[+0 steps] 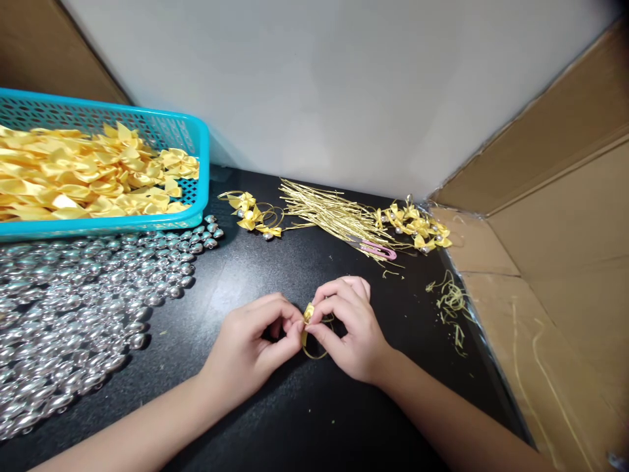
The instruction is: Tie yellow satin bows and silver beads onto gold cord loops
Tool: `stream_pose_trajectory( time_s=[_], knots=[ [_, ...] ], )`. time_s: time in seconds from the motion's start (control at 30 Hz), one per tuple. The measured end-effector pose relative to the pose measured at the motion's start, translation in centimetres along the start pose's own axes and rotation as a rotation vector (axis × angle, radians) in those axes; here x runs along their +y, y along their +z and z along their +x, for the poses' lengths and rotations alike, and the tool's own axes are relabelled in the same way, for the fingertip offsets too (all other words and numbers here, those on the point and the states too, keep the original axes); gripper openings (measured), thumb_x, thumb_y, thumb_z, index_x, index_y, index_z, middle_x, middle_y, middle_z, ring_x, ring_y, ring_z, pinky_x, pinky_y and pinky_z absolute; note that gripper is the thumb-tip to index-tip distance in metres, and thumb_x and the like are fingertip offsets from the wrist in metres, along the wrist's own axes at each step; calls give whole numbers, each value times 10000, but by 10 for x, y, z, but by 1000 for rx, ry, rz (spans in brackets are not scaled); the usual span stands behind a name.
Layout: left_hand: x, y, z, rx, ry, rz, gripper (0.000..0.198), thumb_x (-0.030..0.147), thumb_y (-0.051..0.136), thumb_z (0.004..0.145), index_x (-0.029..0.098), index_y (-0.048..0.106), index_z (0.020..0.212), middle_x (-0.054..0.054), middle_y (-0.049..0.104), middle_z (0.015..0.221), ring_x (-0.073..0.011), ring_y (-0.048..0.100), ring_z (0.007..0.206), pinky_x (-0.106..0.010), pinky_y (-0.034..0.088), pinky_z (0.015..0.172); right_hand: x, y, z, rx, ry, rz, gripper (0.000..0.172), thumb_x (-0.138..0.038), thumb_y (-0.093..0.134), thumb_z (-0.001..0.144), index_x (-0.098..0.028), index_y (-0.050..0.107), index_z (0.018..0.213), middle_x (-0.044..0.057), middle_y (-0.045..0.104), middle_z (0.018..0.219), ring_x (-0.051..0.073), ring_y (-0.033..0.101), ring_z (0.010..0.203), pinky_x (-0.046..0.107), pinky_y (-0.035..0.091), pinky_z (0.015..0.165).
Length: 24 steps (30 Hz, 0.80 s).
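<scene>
Low over the black table (295, 419), my left hand (250, 344) and my right hand (351, 328) meet fingertip to fingertip. Both pinch a small yellow ribbon bow (308, 314) between them. A thin gold wire loop (317, 351) hangs from the bow and curves under my right fingers. Part of the bow is hidden by my fingers.
A turquoise basket (199, 164) of yellow ribbon bows stands at the back left. Several silver beads (73, 308) cover the left side. A bundle of gold wires (334, 213), finished bows (255, 215) and more finished bows (417, 229) lie behind, with a pink clip (378, 249). Cardboard (555, 262) borders the right.
</scene>
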<state>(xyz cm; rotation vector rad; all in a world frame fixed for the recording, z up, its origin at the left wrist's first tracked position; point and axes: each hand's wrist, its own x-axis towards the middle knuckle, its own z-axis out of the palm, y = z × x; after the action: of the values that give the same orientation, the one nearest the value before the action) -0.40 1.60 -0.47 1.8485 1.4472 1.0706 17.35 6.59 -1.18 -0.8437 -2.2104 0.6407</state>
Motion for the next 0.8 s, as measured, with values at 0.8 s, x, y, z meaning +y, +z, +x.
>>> stream_pose_trajectory(
  time_s=[0.8],
  knots=[
    [-2, 1, 0, -44, -115, -97, 75, 200, 595, 838, 198, 623, 908, 35, 674, 677, -100, 591, 556, -199, 451, 515, -2, -1, 3, 93, 55, 37, 98, -179, 631, 844, -222, 648, 757, 7, 668, 824, 178, 562, 850, 373, 384, 802]
  ],
)
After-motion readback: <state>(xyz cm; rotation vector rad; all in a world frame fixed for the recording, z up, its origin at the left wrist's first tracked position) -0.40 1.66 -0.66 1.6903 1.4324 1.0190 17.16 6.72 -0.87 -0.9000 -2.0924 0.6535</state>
